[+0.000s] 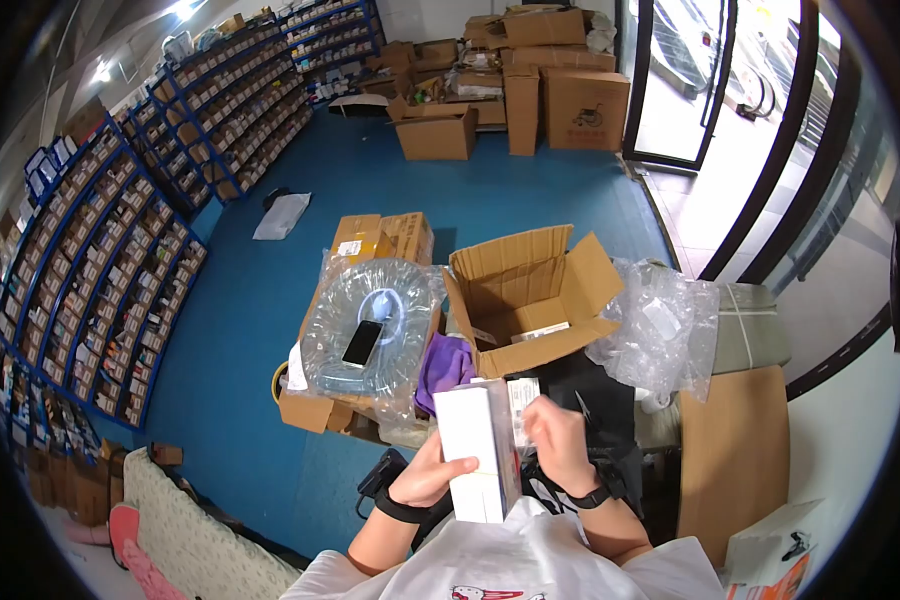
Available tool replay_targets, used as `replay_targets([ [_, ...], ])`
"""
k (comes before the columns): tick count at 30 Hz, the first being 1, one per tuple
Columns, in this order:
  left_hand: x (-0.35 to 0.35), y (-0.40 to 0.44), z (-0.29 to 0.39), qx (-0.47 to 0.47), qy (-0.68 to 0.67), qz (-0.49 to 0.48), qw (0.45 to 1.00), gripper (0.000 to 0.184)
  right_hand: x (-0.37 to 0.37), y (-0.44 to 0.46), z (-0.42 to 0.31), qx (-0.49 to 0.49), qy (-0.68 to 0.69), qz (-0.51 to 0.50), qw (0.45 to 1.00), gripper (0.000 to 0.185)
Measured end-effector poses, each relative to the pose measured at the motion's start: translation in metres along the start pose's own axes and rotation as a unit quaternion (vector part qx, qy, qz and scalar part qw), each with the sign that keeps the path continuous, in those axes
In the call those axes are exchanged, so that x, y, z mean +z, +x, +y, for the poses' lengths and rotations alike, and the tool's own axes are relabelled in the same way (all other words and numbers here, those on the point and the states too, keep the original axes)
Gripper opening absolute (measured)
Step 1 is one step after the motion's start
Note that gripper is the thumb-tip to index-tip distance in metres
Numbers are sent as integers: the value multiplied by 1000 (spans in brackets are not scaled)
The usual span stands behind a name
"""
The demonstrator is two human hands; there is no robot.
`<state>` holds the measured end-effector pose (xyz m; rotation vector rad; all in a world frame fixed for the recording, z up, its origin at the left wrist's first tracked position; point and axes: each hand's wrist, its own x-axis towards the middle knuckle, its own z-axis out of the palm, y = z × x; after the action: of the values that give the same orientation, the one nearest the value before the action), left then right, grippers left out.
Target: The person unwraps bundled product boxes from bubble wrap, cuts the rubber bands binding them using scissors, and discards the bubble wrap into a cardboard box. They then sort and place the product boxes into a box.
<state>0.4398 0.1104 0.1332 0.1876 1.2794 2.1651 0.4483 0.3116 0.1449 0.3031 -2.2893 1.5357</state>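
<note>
My left hand (425,472) is closed round a white box (467,440) held upright before my chest, thumb across its front. The box's right side looks grey and see-through. My right hand (560,440) hangs just right of the box, fingers curled together; whether something is in them I cannot make out. Behind the box lies a purple cloth (443,365), and beyond it stands an open cardboard box (530,300). To the left, a black phone (363,343) rests on a clear plastic-wrapped ring (330,310).
Bubble wrap (660,325) lies right of the open carton. A wooden board (735,460) is at my right. Blue shelves (80,270) full of small boxes line the left. Cartons (585,110) are stacked at the back, near a glass door (680,90).
</note>
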Motion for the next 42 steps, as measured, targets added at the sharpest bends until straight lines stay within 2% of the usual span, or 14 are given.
replay_targets([
  [3, -8, -10, -2, -64, -89, -52, 993, 64, -3, 8, 9, -20, -47, 104, 993, 15],
  [7, -17, -12, -27, -2, -253, -70, 965, 72, 1, 9, 11, 105, 155, 90, 978, 20],
  [9, -17, -11, -39, 18, -254, -93, 963, 74, 7, 10, 0, 185, 453, 95, 867, 20],
  [11, -21, -5, -53, 4, -295, -111, 949, 74, 9, 13, -9, 224, 497, 96, 833, 23],
  [13, -26, 1, -64, -12, -333, -130, 934, 74, 12, 14, -9, 418, 672, 125, 598, 24],
  [15, -29, 3, -74, -15, -308, -93, 947, 88, 13, 12, -9, 431, 669, 108, 595, 24],
  [17, -26, 5, -62, -73, -252, -36, 964, 86, 8, 8, -6, 324, 662, 84, 671, 24],
  [21, -7, 9, -38, 2, -144, 16, 989, 76, 19, -4, -17, 261, 554, 68, 788, 24],
  [23, 1, 8, -30, 13, -82, 23, 996, 73, 21, -9, -16, 267, 543, 73, 793, 25],
  [26, 5, 1, -20, 4, -47, 16, 999, 69, 12, -6, -18, 320, 687, 44, 652, 28],
  [30, 0, 1, -10, -59, -55, -19, 997, 67, 4, 2, -16, 345, 733, 33, 586, 31],
  [33, -3, -6, 0, -85, -110, -42, 989, 78, -7, 6, -12, 272, 864, 54, 420, 33],
  [37, 4, -5, 7, -77, -91, -143, 982, 99, -20, 14, -11, 205, 896, 25, 393, 33],
  [42, -30, -16, -15, -176, -81, -217, 957, 88, -30, 37, 30, 195, 855, 69, 476, 33],
])
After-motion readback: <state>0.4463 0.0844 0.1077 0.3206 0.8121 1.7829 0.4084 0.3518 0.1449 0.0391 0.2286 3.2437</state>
